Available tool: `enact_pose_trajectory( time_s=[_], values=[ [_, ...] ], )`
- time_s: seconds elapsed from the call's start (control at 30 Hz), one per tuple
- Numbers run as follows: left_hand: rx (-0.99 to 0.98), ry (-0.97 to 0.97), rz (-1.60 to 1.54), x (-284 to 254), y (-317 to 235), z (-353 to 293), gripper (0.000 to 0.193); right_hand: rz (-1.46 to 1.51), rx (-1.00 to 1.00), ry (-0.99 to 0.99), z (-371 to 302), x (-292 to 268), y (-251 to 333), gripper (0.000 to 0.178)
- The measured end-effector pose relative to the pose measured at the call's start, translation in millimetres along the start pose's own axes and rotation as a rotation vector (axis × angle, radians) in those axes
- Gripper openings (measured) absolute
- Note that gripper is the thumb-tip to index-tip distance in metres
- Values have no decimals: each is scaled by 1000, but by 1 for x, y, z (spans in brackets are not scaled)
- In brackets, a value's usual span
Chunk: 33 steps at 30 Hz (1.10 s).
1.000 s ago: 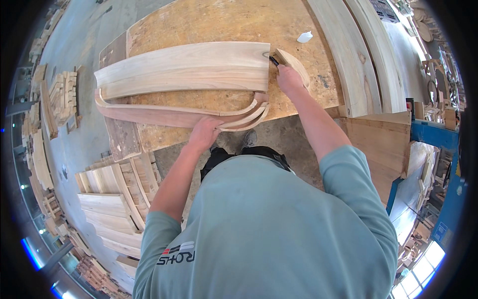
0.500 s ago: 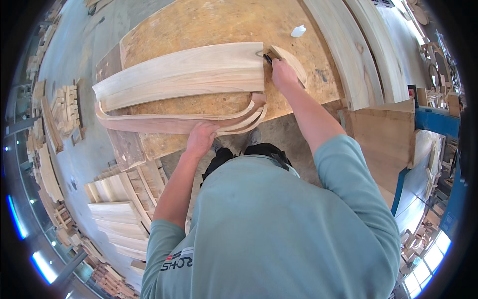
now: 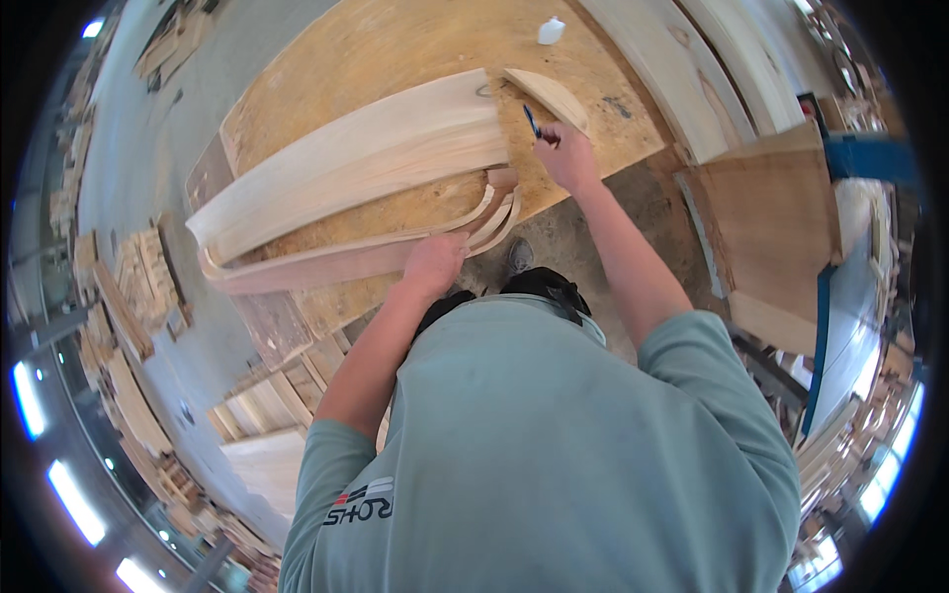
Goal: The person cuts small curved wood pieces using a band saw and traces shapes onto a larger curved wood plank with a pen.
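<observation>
My right hand [image 3: 568,158] is closed on a slim dark pen [image 3: 532,121] with a bluish tip, held above the bench just short of a half-moon wooden piece [image 3: 550,96]. At the near edge, my left hand [image 3: 435,263] grips the side of a curved wooden frame [image 3: 336,265] with rounded, layered strips at its right end. Behind that frame lies a wide, gently curved pale board [image 3: 356,153], with a small dark looped mark near its right end. Both rest on a worn yellowish workbench [image 3: 395,44].
A small white bottle [image 3: 551,31] stands at the bench's far side. Long planks [image 3: 682,74] lie to the right, beside a brown wooden panel [image 3: 761,212] and blue metal parts. Stacked boards [image 3: 267,420] sit low at the left; wood piles [image 3: 148,272] cover parts of the floor.
My right hand has drawn nearer to me, away from the half-moon piece, with the pen still in it. My left hand has slid right along the frame. The whole view has turned slightly.
</observation>
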<state>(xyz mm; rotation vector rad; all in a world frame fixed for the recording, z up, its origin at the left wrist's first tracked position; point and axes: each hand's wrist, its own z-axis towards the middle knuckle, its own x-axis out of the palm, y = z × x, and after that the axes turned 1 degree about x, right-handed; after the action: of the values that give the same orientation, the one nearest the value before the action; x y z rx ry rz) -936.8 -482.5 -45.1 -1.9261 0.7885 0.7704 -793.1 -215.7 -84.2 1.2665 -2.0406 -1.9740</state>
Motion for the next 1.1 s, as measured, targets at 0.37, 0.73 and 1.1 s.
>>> enact_pose_trajectory(
  time_s=[0.37, 0.73, 1.1],
  values=[
    [199, 182, 120, -13, 4, 37, 22, 726, 585, -149, -216, 22, -40, 19],
    [346, 217, 264, -7, 6, 63, 22, 1124, 632, -529, -370, 163, -12, 14],
    [241, 226, 290, -10, 15, 64, 25, 1215, 733, -521, -487, 220, -38, 12]
  ],
)
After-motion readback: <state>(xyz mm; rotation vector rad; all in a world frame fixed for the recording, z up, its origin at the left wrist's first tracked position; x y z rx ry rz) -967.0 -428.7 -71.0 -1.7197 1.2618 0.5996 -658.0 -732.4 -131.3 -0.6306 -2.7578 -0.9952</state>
